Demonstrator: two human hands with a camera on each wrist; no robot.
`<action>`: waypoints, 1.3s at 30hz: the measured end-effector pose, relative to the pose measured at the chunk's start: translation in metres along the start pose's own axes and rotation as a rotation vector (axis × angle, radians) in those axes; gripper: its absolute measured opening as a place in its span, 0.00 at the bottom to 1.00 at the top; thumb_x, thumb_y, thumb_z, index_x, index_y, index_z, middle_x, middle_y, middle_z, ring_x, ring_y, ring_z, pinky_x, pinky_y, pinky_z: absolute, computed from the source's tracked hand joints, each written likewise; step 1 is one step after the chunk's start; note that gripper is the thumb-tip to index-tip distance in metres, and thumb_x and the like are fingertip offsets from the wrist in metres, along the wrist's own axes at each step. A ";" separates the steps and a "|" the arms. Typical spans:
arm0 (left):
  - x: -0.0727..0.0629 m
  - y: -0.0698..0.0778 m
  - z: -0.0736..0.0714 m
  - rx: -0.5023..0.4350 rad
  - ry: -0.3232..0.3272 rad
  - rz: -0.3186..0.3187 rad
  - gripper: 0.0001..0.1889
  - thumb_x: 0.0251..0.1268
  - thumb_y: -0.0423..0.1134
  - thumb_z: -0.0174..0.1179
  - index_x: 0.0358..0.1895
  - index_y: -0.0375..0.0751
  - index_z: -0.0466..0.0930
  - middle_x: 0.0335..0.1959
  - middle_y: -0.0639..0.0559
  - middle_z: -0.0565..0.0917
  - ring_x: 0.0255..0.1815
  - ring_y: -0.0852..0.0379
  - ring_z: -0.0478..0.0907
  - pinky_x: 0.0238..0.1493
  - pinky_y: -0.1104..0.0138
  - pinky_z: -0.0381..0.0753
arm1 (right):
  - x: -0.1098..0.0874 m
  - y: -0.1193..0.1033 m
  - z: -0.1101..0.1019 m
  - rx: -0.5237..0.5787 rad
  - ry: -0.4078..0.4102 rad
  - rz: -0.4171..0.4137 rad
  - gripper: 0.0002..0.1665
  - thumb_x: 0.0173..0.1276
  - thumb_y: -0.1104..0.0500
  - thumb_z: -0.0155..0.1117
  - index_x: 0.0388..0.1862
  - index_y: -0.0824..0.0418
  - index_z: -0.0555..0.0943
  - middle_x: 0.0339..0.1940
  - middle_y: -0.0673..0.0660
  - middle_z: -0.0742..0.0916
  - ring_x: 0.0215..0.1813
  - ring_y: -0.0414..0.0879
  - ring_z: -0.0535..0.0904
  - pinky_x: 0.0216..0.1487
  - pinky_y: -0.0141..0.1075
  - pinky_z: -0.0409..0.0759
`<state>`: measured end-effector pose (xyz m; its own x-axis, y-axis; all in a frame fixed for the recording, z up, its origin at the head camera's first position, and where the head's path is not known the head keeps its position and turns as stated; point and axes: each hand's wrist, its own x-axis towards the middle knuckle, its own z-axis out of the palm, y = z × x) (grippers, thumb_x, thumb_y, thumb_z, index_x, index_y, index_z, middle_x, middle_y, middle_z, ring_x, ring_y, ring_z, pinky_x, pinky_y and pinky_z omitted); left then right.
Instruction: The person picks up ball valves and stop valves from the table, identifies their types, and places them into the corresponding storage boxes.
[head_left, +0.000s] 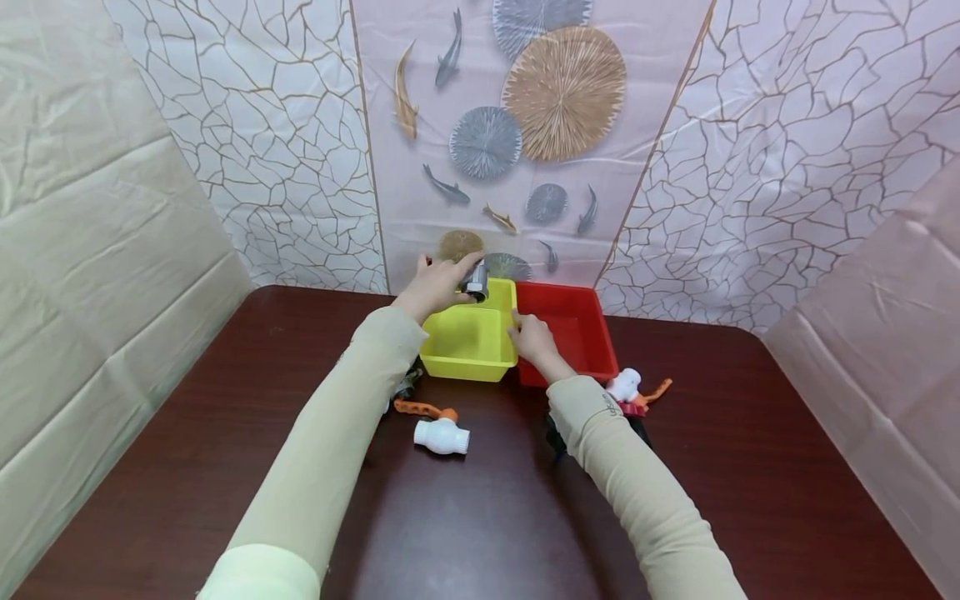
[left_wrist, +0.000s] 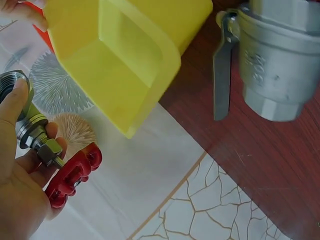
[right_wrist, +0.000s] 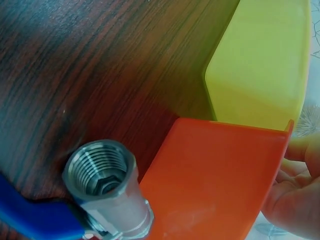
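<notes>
My left hand grips a metal gate valve above the back of the yellow bin. In the left wrist view, the valve's red handwheel points away from the palm and its threaded end lies by the thumb. My right hand holds the bins' edges where the yellow bin and the red bin meet. In the right wrist view its fingers curl at the red bin's rim; part of the grip is hidden.
A white ball valve with an orange lever lies in front of the yellow bin. Another white valve lies right of the red bin. Metal valves, one with a grey lever and one with a blue handle, stand near the bins.
</notes>
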<state>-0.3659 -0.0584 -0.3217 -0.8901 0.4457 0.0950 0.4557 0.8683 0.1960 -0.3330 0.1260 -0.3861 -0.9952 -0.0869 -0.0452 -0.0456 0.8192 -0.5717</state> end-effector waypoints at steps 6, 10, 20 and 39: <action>0.010 0.008 0.005 -0.014 0.016 -0.010 0.40 0.59 0.47 0.64 0.72 0.52 0.53 0.58 0.42 0.78 0.60 0.43 0.73 0.69 0.40 0.47 | 0.000 0.000 0.002 -0.004 0.041 0.005 0.28 0.72 0.62 0.51 0.69 0.65 0.63 0.57 0.67 0.80 0.28 0.48 0.75 0.32 0.33 0.75; 0.016 0.008 0.013 -0.047 0.027 -0.031 0.39 0.57 0.47 0.66 0.71 0.52 0.57 0.58 0.43 0.79 0.60 0.44 0.74 0.69 0.39 0.47 | 0.002 -0.002 0.006 -0.056 0.097 -0.038 0.19 0.70 0.65 0.53 0.58 0.70 0.76 0.47 0.67 0.84 0.41 0.54 0.82 0.42 0.40 0.81; 0.021 0.013 0.024 -0.092 0.043 -0.088 0.37 0.56 0.45 0.67 0.69 0.52 0.61 0.61 0.45 0.77 0.63 0.46 0.72 0.70 0.40 0.46 | 0.004 0.000 0.000 -0.018 0.202 -0.024 0.15 0.66 0.65 0.58 0.49 0.70 0.81 0.47 0.66 0.85 0.46 0.57 0.82 0.49 0.45 0.81; 0.033 0.015 0.046 -0.122 -0.006 -0.155 0.38 0.53 0.42 0.70 0.69 0.49 0.63 0.62 0.46 0.76 0.63 0.46 0.71 0.73 0.44 0.44 | 0.009 0.006 -0.012 -0.311 0.009 -0.262 0.11 0.67 0.68 0.54 0.34 0.67 0.84 0.22 0.59 0.83 0.25 0.47 0.74 0.31 0.32 0.73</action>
<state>-0.3877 -0.0204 -0.3604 -0.9494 0.3104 0.0487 0.3089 0.8940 0.3245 -0.3431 0.1370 -0.3802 -0.9471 -0.3116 0.0769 -0.3203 0.9025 -0.2878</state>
